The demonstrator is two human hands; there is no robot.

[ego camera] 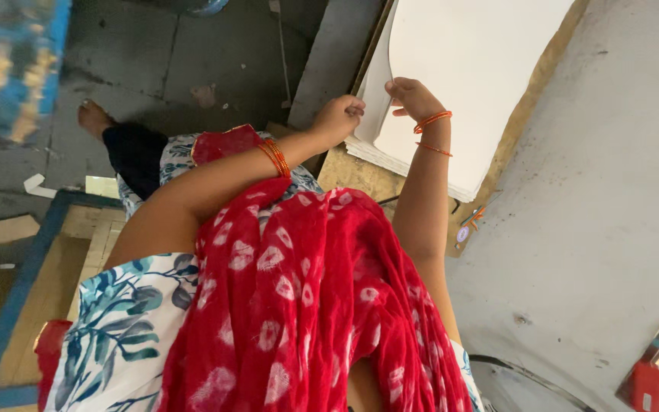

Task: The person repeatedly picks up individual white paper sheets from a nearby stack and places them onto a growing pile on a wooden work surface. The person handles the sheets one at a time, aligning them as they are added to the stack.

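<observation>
Two hands meet at the stack of white sheets (459,84) in the upper middle of the frame; the stack lies on a brown board (360,177) over the grey bench (612,191) that fills the right side. The left hand (339,116) sits at the stack's near corner with its fingers curled shut, seemingly pinching the sheet edges, though the pinch itself is turned away; the right hand (413,98) rests just beside it with its fingers narrow on the edge of the top sheet, which lifts slightly off the pile. Orange bangles ring both wrists.

Judging from this, separating one sheet goes best with a light thumb-and-finger grip at the corner, the other hand pressing the pile down so the lower sheets stay square; peeling slowly from the corner should keep the sheet from creasing.

Much is hard to read; a red patterned scarf (306,305) and a floral garment (123,320) cover the lower centre, hiding the front of the board. The stack's far end is cut off at the top edge; a small orange-handled tool (473,217) at the board's right edge is too small to identify; a red object (650,385) in the lower right corner is cropped; the upper left is a blue blur. A bare foot (94,118) rests on the floor (192,61) at upper left; whose it is cannot be told.
</observation>
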